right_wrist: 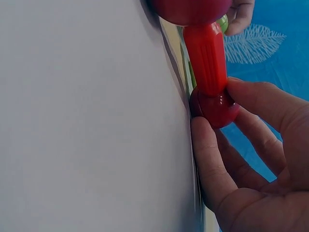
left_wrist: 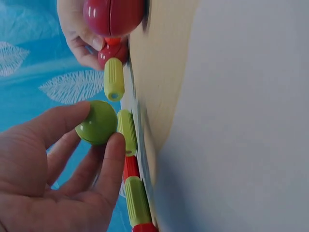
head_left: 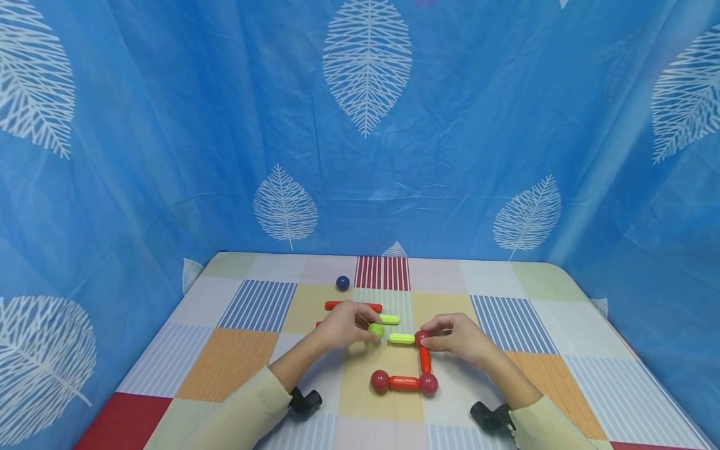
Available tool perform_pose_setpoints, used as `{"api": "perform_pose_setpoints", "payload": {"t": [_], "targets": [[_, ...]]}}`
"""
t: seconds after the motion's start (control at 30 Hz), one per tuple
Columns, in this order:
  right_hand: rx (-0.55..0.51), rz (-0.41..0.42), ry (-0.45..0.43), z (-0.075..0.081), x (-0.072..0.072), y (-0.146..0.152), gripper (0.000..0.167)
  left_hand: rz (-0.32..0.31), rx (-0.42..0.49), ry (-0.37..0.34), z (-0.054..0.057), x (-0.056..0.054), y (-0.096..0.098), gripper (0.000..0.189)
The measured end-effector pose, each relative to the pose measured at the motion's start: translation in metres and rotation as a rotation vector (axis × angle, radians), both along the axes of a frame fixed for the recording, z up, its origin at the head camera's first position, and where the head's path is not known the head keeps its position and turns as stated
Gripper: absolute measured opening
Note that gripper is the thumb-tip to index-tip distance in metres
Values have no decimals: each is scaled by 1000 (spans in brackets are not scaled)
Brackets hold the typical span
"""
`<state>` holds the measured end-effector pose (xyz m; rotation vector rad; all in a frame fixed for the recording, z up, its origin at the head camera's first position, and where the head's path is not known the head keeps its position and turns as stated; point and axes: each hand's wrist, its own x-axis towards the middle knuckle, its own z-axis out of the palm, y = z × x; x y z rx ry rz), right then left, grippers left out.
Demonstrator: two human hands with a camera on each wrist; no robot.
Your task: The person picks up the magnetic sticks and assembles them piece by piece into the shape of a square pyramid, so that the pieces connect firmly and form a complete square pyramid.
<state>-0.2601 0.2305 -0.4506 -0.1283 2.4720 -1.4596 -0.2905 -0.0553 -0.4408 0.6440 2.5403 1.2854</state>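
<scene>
My left hand (head_left: 344, 325) pinches a green ball (left_wrist: 98, 123) between thumb and fingertips, a short gap away from the free end of a yellow-green rod (head_left: 402, 339). That rod is joined to a dark red ball (right_wrist: 218, 107), which my right hand (head_left: 458, 337) grips with thumb and fingers. From this ball a red rod (right_wrist: 206, 60) runs toward the near side to a second red ball (head_left: 429, 384). Another red rod (head_left: 404, 383) links that corner to a third red ball (head_left: 380, 381), forming an open, angular shape on the table.
Behind my left hand lie a loose red rod (head_left: 368, 307) and a yellow-green rod (head_left: 389, 319); more rods there are partly hidden. A dark blue ball (head_left: 342, 283) sits farther back. The patchwork tablecloth (head_left: 225, 362) meets a blue leaf-print curtain (head_left: 439, 156).
</scene>
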Motion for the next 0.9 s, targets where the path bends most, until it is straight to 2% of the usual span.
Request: {"api": "perform_pose_setpoints", "payload": {"t": [0.33,0.9], "targets": [[-13,9,7,-2,-1,0,26,38,-49,-39,-5,6,5,22],[-10,16,8,0,-1,1,25,66,-104,-35,-3,7,16,24]]}}
